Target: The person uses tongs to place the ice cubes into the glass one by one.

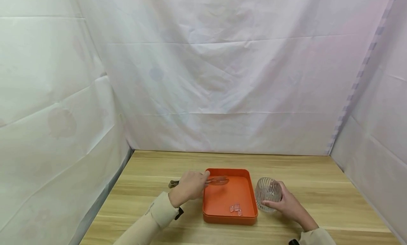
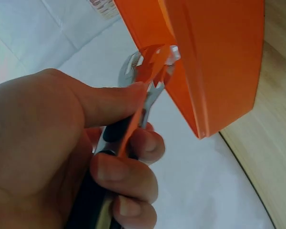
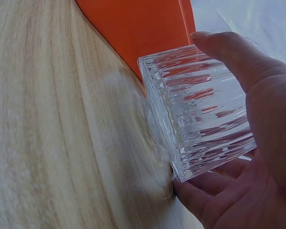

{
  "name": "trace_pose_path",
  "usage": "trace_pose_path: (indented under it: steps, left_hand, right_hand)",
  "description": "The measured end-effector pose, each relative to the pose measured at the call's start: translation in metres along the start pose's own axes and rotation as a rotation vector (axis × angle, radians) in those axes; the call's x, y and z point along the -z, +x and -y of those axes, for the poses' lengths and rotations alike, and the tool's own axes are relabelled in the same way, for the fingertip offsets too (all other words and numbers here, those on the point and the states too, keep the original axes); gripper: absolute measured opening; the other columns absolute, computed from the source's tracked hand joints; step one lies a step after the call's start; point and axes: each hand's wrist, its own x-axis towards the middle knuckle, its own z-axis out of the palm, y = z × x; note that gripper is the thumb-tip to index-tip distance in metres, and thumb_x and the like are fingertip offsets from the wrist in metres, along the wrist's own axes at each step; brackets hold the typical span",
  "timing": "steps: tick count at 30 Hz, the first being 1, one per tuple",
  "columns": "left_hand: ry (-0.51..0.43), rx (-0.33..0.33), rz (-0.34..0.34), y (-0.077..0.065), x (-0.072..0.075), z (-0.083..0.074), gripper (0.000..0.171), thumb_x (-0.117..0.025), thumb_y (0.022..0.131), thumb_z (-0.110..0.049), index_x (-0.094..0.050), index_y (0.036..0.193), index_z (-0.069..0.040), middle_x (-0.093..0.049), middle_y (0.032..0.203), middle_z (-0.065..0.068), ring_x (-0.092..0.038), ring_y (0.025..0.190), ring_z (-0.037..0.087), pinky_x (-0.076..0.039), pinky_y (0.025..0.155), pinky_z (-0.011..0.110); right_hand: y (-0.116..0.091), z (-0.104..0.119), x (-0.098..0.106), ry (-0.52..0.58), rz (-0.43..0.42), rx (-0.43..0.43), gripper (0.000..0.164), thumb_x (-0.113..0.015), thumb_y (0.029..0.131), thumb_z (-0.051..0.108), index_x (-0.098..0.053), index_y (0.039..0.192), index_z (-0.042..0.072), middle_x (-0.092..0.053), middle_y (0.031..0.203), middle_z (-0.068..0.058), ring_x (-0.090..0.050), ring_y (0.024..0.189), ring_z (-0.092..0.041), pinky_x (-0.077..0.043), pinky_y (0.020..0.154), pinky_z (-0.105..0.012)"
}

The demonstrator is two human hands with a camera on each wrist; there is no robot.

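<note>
My left hand [image 1: 190, 185] grips a pair of metal tongs [image 2: 155, 93] with dark handles, thumb on one side and fingers curled round the other. In the head view the tongs' heads reach over the left rim of an orange tray [image 1: 224, 197]. Several small clear ice-like cubes [image 1: 236, 209] lie at the tray's near right. At the tongs' heads in the left wrist view shows a small clear glinting piece [image 2: 173, 53]. My right hand [image 1: 287, 202] holds a ribbed clear glass [image 3: 195, 109] round its side, thumb and fingers spread, right of the tray.
The wood-grain table [image 1: 318, 188] extends on both sides of the tray and behind it. White cloth [image 1: 206, 79] hangs along the back and the two sides.
</note>
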Motion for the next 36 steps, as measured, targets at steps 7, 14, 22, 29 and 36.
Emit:
trace_pose_path:
  steps: [7,14,22,29,36]
  left_hand:
    - [-0.069,0.021,-0.062,-0.001,-0.003,-0.001,0.024,-0.057,0.092,-0.039,-0.046,0.092,-0.018,-0.04,0.056,-0.008,-0.034,0.045,0.01,-0.027,0.04,0.024]
    - [-0.15,0.061,-0.075,0.005,-0.004,-0.003,0.021,-0.056,0.093,-0.037,-0.046,0.097,-0.019,-0.041,0.058,-0.006,-0.035,0.044,0.013,-0.028,0.038,0.027]
    - [-0.198,0.069,-0.081,0.011,0.005,-0.01,0.021,-0.052,0.094,-0.041,-0.045,0.093,-0.021,-0.037,0.054,-0.008,-0.035,0.041,0.012,-0.026,0.037,0.027]
    - [-0.251,0.046,-0.115,0.02,0.017,-0.018,0.02,-0.051,0.094,-0.041,-0.045,0.093,-0.021,-0.04,0.058,-0.009,-0.037,0.043,0.011,-0.027,0.037,0.027]
    - [-0.285,-0.008,-0.118,0.03,0.026,-0.027,0.022,-0.047,0.096,-0.042,-0.045,0.095,-0.021,-0.04,0.058,-0.01,-0.038,0.043,0.008,-0.027,0.038,0.024]
  right_hand:
    - [0.0,0.0,0.001,-0.008,0.003,-0.011,0.091,-0.081,0.07,0.037,-0.027,0.138,0.01,-0.055,0.119,-0.018,-0.058,0.1,-0.025,-0.049,0.077,-0.034]
    - [0.0,-0.001,0.001,-0.004,0.004,-0.016,0.091,-0.081,0.07,0.037,-0.027,0.138,0.011,-0.055,0.12,-0.018,-0.058,0.1,-0.026,-0.05,0.076,-0.035]
    - [-0.001,0.0,0.0,-0.023,0.0,-0.017,0.091,-0.081,0.07,0.039,-0.027,0.138,0.01,-0.054,0.12,-0.019,-0.058,0.101,-0.027,-0.049,0.078,-0.037]
    - [0.0,0.0,0.0,-0.01,0.004,-0.004,0.092,-0.081,0.07,0.037,-0.026,0.139,0.009,-0.054,0.121,-0.02,-0.058,0.102,-0.027,-0.049,0.077,-0.035]
    - [0.001,0.0,-0.001,0.004,0.004,0.0,0.093,-0.082,0.069,0.036,-0.026,0.139,0.009,-0.053,0.121,-0.021,-0.058,0.102,-0.028,-0.049,0.078,-0.036]
